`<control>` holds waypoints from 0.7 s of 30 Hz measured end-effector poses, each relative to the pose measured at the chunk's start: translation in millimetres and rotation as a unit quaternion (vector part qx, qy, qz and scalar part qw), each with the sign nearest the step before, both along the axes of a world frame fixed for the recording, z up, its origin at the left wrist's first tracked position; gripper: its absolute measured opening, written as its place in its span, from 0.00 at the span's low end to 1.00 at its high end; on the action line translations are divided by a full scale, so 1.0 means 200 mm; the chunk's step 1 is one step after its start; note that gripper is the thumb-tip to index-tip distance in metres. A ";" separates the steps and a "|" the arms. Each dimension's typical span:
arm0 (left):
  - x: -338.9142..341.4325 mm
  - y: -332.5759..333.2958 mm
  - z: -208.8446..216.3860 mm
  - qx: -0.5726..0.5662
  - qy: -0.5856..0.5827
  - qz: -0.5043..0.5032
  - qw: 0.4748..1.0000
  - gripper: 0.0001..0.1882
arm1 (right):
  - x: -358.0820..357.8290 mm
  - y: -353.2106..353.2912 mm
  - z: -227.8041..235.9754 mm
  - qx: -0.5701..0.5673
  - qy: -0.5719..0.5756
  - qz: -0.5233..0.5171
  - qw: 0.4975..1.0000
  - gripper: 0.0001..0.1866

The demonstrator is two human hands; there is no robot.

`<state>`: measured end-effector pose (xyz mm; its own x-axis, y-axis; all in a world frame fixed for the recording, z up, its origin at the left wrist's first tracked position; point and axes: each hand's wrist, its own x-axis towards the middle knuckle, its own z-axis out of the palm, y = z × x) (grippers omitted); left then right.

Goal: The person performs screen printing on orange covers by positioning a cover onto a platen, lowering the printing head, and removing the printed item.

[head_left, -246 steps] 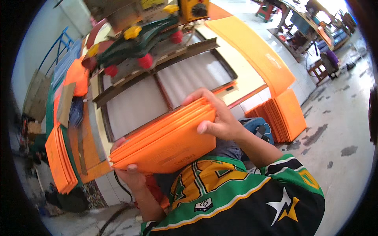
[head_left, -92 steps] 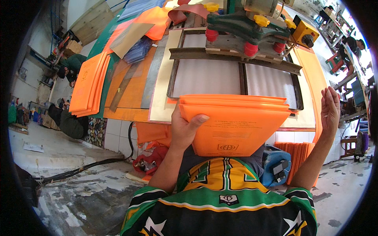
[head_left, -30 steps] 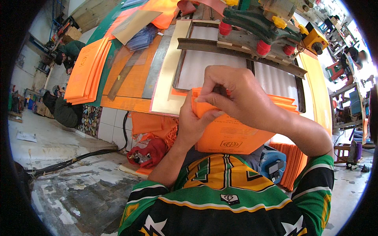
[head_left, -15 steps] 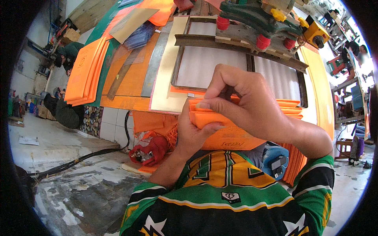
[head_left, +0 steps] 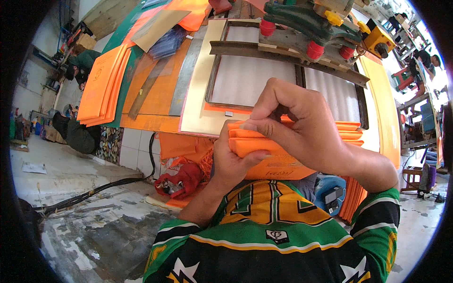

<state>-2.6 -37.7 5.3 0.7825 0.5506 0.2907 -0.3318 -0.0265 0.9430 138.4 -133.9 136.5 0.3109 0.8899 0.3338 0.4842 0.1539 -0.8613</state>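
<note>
A stack of bright orange folded folders (head_left: pixel 283 169), printed with dark marks, is held on edge in front of my body at the table's near side. My left hand (head_left: pixel 231 158) grips the stack's left end, its thumb pressed on the near face. Over the upper edges bends my right hand (head_left: pixel 304 120). Its thumb and forefinger pinch together at the edge of a folder near the left end. The other fingers curl behind and are partly hidden.
Beyond my hands lie a dark metal frame with white panels (head_left: pixel 257 78) and a green machine with red feet (head_left: pixel 302 21). Orange folders (head_left: pixel 104 85) overhang the table's left edge. A red bag (head_left: pixel 179 179) sits below. Another person (head_left: pixel 80 127) is at far left.
Both hands and the stack have shifted slightly right. A small pale piece on the board beyond my left hand shows more fully. The right thumb and forefinger are still pinched.
</note>
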 end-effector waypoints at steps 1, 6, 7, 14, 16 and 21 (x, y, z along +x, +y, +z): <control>0.00 0.00 0.00 0.003 -0.010 -0.004 1.000 0.35 | 0.00 0.00 0.01 -0.030 -0.011 0.005 0.999 0.04; 0.01 0.00 0.00 0.000 -0.031 -0.002 1.000 0.34 | 0.00 0.00 0.02 -0.028 -0.063 0.027 0.997 0.05; 0.01 0.00 0.00 0.010 -0.028 0.001 1.000 0.33 | 0.00 0.01 0.03 -0.044 -0.098 0.040 0.993 0.05; -0.01 -0.02 0.00 -0.003 -0.002 0.013 1.000 0.35 | -0.02 -0.01 -0.01 -0.001 0.001 -0.002 1.000 0.05; -0.02 -0.03 -0.01 -0.006 -0.004 0.011 1.000 0.35 | -0.02 -0.02 -0.01 -0.013 0.032 -0.017 0.999 0.05; -0.04 -0.02 -0.01 0.001 0.003 -0.012 1.000 0.36 | -0.04 -0.04 0.00 -0.029 0.023 0.001 0.999 0.05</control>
<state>-11.3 -42.4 3.8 0.7973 0.5309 0.2872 -0.3270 -0.0200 0.9448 131.2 -141.1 137.0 0.3235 0.9080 0.2661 0.4436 0.1029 -0.8903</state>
